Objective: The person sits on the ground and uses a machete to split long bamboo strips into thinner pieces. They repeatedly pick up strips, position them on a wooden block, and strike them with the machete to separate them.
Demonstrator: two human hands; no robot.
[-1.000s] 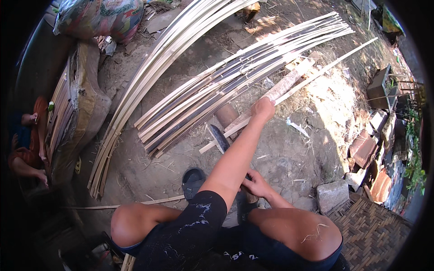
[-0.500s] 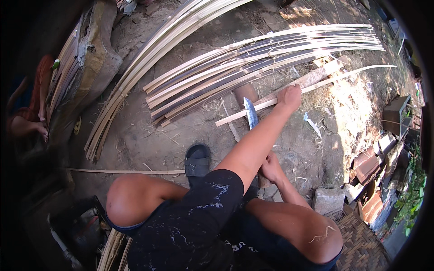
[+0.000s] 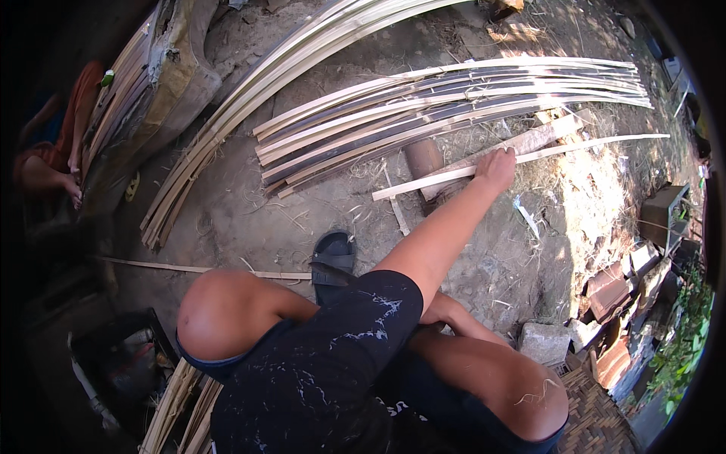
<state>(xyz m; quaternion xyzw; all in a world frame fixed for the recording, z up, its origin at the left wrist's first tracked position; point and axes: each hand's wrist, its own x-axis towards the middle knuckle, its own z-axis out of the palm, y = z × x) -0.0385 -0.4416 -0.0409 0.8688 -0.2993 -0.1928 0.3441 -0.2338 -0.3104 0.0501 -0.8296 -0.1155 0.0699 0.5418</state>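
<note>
The left hand (image 3: 495,165) reaches far forward and closes its fingers over a pale bamboo strip (image 3: 575,147), which lies on the ground across a short round wooden block (image 3: 423,157), just in front of the bundle of split strips (image 3: 454,98). The right hand (image 3: 435,318) is tucked low between the thighs, and whether it is open or closed cannot be told. The grip would likely serve best kept near the block, where the long, thin strip is supported and should flex and skid least.
</note>
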